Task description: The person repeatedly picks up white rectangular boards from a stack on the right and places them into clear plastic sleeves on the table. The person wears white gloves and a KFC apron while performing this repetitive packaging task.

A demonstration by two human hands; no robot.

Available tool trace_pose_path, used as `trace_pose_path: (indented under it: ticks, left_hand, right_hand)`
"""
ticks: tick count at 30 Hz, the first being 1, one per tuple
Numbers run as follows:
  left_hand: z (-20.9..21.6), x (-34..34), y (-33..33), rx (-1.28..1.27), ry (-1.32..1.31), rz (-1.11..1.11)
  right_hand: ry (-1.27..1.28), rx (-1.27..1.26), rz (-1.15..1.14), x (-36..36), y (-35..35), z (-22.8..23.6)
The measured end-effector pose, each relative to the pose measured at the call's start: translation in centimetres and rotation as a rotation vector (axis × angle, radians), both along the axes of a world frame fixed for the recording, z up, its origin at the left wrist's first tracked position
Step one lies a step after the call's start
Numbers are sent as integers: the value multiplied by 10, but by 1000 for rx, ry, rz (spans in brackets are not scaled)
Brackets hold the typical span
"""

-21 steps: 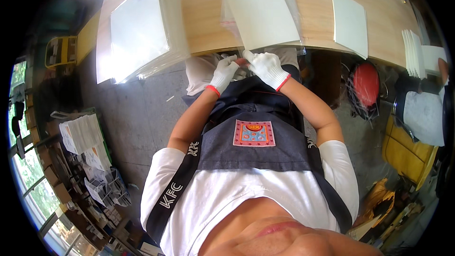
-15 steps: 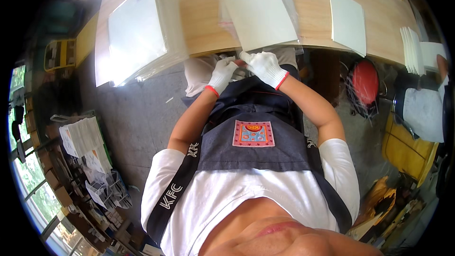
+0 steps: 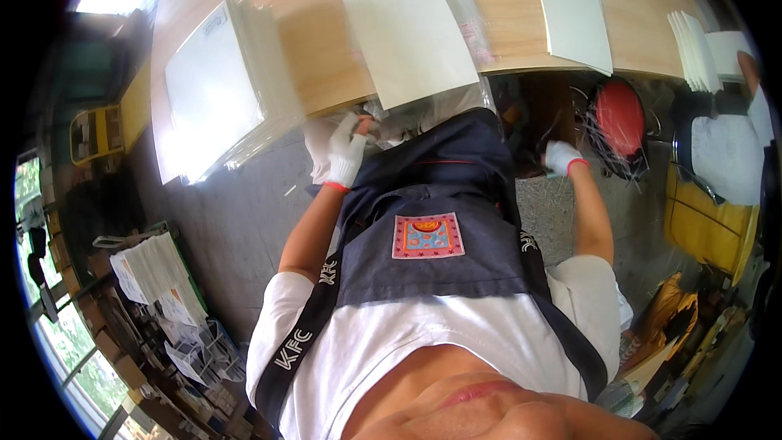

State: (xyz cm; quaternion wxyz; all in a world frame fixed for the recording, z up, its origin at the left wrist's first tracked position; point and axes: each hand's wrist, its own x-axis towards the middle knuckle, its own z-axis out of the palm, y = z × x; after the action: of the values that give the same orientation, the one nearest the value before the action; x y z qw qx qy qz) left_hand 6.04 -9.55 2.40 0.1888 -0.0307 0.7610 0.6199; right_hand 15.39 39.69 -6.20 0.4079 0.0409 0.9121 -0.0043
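Note:
My left hand [image 3: 349, 151], in a white knit glove with red cuff and bare fingertips, is at the table's front edge above my lap. Its fingers curl together; what they hold, if anything, is too small to make out. My right hand [image 3: 562, 159], gloved alike, is low beside my right thigh, its fingers blurred and turned away. Nearest the left hand, a cream flat board [image 3: 411, 41] with a small label lies on clear plastic sleeves [image 3: 472, 8] at the table edge. Further left stands a thick stack of plastic-wrapped white boards [image 3: 216, 85].
A folded white card [image 3: 570, 20] and a fanned stack of white cards [image 3: 692, 53] lie along the table [image 3: 505, 0] to the right. Below are a red round stool seat [image 3: 619, 118] and a yellow chair [image 3: 709, 232]. Another person's arm [image 3: 748, 69] shows at far right.
My hands, together before, are now apart. The right one has swung out right and down past my thigh; the left has shifted slightly left. The whole view has turned a little.

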Motion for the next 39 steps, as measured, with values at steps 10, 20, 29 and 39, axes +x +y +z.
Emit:
trace_pose_path:
  ticks: [10, 20, 29, 39]
  left_hand:
    - [7, -35, 25, -551, 1356, -391]
    - [-43, -4, 31, 741, 21, 553]
    - [20, -9, 23, 254, 41, 261]
    - [171, 27, -105, -116, 789, 641]
  right_hand:
    - [1489, -549, 510, -123, -162, 96]
    - [729, -1140, -1072, -113, -208, 58]
    - [441, -1281, -1095, -94, -195, 65]
    - [13, -1822, -521, -149, -348, 182]
